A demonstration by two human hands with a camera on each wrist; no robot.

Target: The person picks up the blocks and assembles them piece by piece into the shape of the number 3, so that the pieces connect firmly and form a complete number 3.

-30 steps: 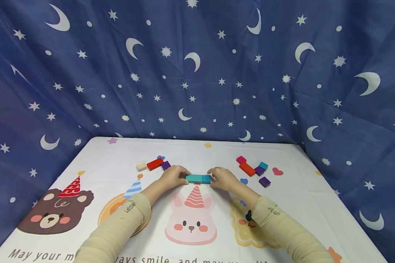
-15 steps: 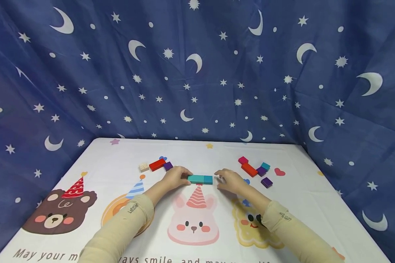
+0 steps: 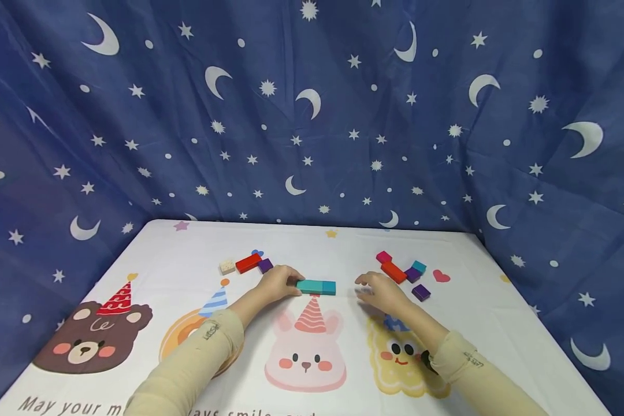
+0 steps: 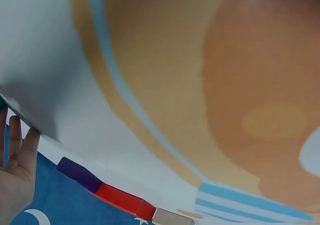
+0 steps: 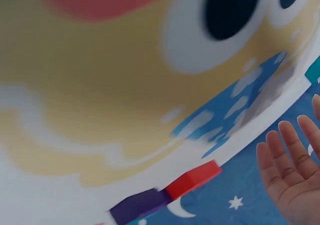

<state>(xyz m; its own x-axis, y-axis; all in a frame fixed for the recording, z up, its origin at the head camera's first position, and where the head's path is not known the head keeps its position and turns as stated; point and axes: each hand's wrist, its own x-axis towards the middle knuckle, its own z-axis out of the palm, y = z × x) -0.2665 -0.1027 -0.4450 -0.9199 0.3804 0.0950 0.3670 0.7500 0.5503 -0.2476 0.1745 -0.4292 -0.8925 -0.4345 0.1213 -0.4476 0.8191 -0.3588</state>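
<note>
A long teal block (image 3: 309,286) lies at the table's middle, end to end with a short blue block (image 3: 329,288) on its right. At the teal block's left end, my left hand (image 3: 279,283) holds it between thumb and fingers; in the left wrist view only a sliver of teal shows by the fingers of the left hand (image 4: 17,170). My right hand (image 3: 385,292) is apart from the blocks, to their right, with loosely bent fingers and nothing in them. The right wrist view shows the right hand (image 5: 295,170) with its fingers spread from the palm.
Behind my left hand lie a cream block (image 3: 227,266), a red block (image 3: 248,263) and a purple block (image 3: 265,266). Beyond my right hand are a pink block (image 3: 383,257), an orange-red block (image 3: 393,272), a blue block (image 3: 419,266) and purple blocks (image 3: 421,292). A starry curtain (image 3: 343,115) hangs behind.
My right hand has let go of the blue block's end and moved away to the right. My left hand stays at the teal block, and the joined blocks lie about where they were.
</note>
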